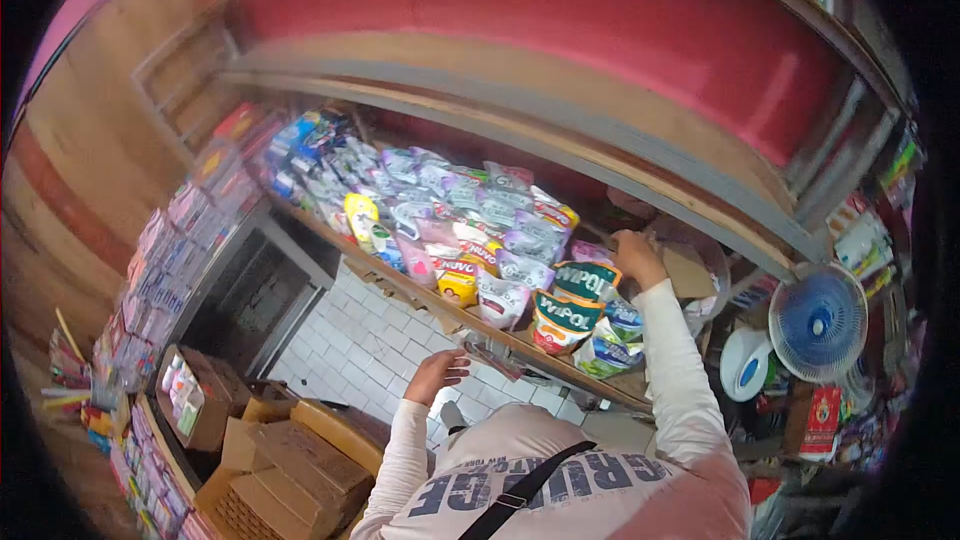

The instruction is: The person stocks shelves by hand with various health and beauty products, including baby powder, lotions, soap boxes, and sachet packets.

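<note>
My right hand (637,258) reaches over the shelf, just behind two green-and-white WIPOL pouches (568,314). Its fingers are bent down among the packs at the back, and what they hold is hidden. Blue and green refill pouches (609,352) lie below that forearm. In front of the shelf edge, my left hand (437,377) hovers above the tiled floor with fingers apart and nothing in them. Rows of upright pouches (500,210), mostly lilac and silver, cover the shelf. Yellow-and-red NUVO pouches (458,280) stand along its front.
A bare wooden upper shelf (520,105) runs above the pouches. To the right are a blue-and-white fan (818,323) and a white oval item (744,364). Open cardboard boxes (300,470) stand at the lower left, with stacked packets (165,275) beyond. White tiles (350,340) cover the floor.
</note>
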`<state>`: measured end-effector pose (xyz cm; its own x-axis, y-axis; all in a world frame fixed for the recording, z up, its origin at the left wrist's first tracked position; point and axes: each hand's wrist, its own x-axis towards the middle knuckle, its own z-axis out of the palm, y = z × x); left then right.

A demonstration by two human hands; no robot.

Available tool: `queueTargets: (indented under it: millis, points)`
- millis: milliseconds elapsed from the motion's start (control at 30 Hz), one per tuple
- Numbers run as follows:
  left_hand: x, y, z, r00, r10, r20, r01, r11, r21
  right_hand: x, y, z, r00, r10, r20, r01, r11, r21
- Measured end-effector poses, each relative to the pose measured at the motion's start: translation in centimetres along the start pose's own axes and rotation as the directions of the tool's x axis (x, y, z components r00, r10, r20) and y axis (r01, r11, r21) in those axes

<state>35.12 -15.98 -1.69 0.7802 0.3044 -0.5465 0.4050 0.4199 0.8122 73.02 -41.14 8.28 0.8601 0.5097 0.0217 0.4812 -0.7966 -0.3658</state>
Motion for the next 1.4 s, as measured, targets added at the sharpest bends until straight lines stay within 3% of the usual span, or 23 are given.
queueTargets:
  millis: [33,67,233,300,333,367,400,433,500,633,733,833,967,1067,1400]
  points:
    - [-0.2,-0.3,-0.2,1.0,-0.001,-0.026,0.001,1.0,0.013,0.1,-0.9,0.2,0.999,-0.016,-0.029,0.017,0.999,0.034]
    - [-0.3,-0.6,-0.4,0.999,-0.004,-0.038,0.005,0.999,0.032,-0.5,-3.2,-0.4,0.994,-0.075,-0.084,0.067,0.993,-0.092]
    - [2.7,-5.6,-2.9,0.99,0.095,-0.102,-0.064,0.961,0.268,-2.2,-10.3,2.6,0.885,-0.348,-0.308,0.367,0.93,0.002]
    - [3.9,-7.3,-4.4,0.977,0.175,-0.125,-0.056,0.768,0.638,-3.0,-13.4,5.5,0.808,-0.441,-0.392,0.511,0.854,0.093]
    - [4.2,-8.2,-5.4,0.973,0.193,-0.129,-0.035,0.672,0.74,-4.1,-15.8,5.8,0.839,-0.423,-0.343,0.516,0.819,0.251]
    - [4.6,-9.4,-6.5,0.968,0.211,-0.135,-0.008,0.564,0.826,-5.5,-18.6,5.4,0.836,-0.472,-0.281,0.537,0.81,0.235]
    - [4.9,-11.0,-7.7,0.974,0.166,-0.153,0.046,0.516,0.855,-5.7,-20.0,8.0,0.829,-0.469,-0.304,0.553,0.768,0.322]
    - [5.1,-12.1,-9.0,0.977,0.119,-0.179,0.104,0.466,0.879,-6.9,-21.9,9.0,0.757,-0.533,-0.378,0.642,0.715,0.278]
    - [4.1,-12.4,-11.0,0.976,-0.013,-0.217,0.205,0.39,0.898,-8.9,-25.9,10.5,0.725,-0.596,-0.345,0.688,0.647,0.328]
    - [2.9,-15.4,-16.1,0.964,-0.019,-0.266,0.248,0.434,0.866,-11.5,-29.9,17.3,0.7,-0.704,-0.116,0.671,0.594,0.444]
    - [-0.5,-14.0,-18.5,0.946,-0.002,-0.324,0.275,0.536,0.799,-12.7,-30.5,23.9,0.597,-0.794,0.117,0.639,0.559,0.528]
    - [-3.4,-14.0,-21.1,0.908,-0.007,-0.42,0.337,0.608,0.719,-13.7,-31.2,28.8,0.462,-0.773,0.435,0.575,0.634,0.517]
    - [-6.8,-14.9,-24.1,0.859,0.008,-0.513,0.361,0.701,0.615,-14.8,-34.5,31.1,0.326,-0.723,0.609,0.638,0.644,0.423]
    - [-9.2,-16.3,-25.9,0.812,-0.034,-0.582,0.409,0.745,0.527,-14.2,-37.2,33.3,0.181,-0.709,0.682,0.698,0.581,0.419]
    - [-13.4,-17.6,-28.7,0.594,-0.197,-0.78,0.504,0.847,0.17,-12.3,-49.1,39.4,-0.128,-0.595,0.794,0.82,0.386,0.422]
